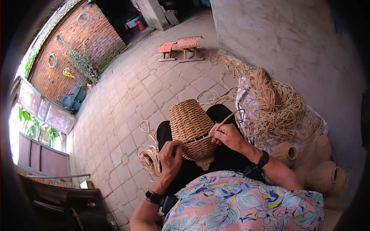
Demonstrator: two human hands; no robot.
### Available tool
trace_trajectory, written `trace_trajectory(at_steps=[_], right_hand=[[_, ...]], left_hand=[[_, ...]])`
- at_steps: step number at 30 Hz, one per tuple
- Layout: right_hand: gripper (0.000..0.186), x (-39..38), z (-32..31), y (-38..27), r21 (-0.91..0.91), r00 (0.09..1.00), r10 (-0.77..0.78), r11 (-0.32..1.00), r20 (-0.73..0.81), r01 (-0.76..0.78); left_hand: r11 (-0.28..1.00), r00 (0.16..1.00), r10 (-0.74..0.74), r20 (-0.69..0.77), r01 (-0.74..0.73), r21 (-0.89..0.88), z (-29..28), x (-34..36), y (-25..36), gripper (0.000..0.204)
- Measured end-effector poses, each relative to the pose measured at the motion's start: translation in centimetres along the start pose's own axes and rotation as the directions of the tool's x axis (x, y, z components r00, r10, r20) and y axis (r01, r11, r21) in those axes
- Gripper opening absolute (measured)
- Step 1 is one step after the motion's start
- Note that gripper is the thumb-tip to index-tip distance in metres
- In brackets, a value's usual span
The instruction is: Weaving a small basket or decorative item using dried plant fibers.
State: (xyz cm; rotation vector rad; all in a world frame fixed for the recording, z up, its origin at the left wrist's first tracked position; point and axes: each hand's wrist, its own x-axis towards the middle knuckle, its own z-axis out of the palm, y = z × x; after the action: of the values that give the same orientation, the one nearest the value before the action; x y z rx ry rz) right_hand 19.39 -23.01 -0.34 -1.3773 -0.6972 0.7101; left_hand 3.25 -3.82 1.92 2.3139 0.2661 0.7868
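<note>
The right hand (227,136) has thumb and fingers pinched on a cord (228,118); the left hand (170,157) is at the left side of a woven basket (191,119), its grip not discernible. The basket rests on the lap, between the hands, its interior hidden. Left of the left hand, a cord coil (148,158) lies on stone paving (115,115). Right of the right hand sit woven pots (325,177), contents indiscernible, with a fibre heap (293,119) just beyond. Ahead of both hands, the paving extends to low stools (189,41), bounded by a brick wall (96,30) far left and a grey wall (269,34) right.
</note>
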Motion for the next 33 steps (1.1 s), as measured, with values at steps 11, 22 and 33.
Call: trace_trajectory(at_steps=[11, 22, 33], right_hand=[[0.013, 1.8, 0.0, 1.7, -0.004, 0.998, 0.021, 1.000, -0.065, -0.021], [0.008, 1.7, 0.9, -0.9, 0.012, 0.991, -0.127, 0.992, -0.043, 0.128], [0.011, 2.1, 2.5, -0.5, -0.612, 0.814, -0.555, 0.588, 0.172, 0.529]], left_hand=[[0.811, 0.849, 0.445, 0.283, -0.517, 0.275, 1.0, 1.7, 1.2, 0.037], [0.817, 0.864, 0.360, 0.353, -0.474, 0.328, 1.3, 2.5, 2.0, 0.024], [0.988, 0.985, 0.107, 0.132, -0.120, 0.095, 2.2, 2.9, 4.4, 0.020]])
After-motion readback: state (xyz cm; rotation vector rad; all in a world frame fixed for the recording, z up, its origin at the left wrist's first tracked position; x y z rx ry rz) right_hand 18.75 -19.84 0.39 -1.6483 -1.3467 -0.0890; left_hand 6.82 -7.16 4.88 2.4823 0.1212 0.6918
